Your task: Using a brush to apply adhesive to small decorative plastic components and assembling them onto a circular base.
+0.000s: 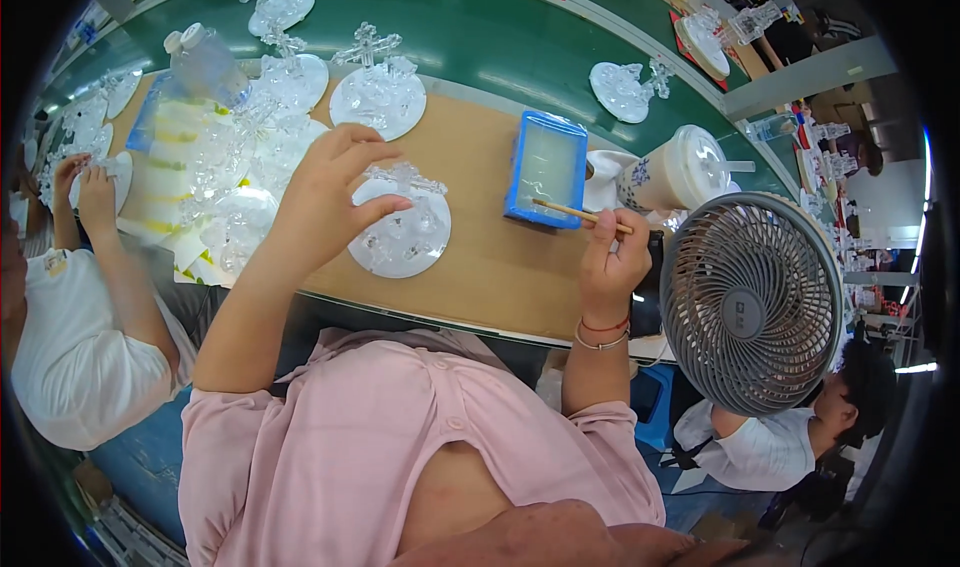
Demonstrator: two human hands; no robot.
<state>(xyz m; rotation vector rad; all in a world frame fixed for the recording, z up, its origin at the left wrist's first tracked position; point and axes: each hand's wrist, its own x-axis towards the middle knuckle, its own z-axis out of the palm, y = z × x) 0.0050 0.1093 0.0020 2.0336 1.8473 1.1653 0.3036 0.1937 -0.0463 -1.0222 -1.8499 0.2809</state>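
Observation:
My left hand (330, 192) rests on a clear crystal figurine piece (405, 179) that stands on a round white disc (400, 232) on the tan worktop; the fingers pinch the piece's top. My right hand (612, 267) grips a thin wooden stick (575, 213), whose tip reaches into a blue-rimmed shallow tray (547, 167) of clear liquid.
Several finished crystal ornaments on discs (378, 92) crowd the worktop and green conveyor belt (480, 27). A plastic bottle (205, 62) lies at left, a lidded cup (680, 172) at right. A grey fan (750, 302) stands at right. Co-workers sit left (80, 297) and lower right (800, 427).

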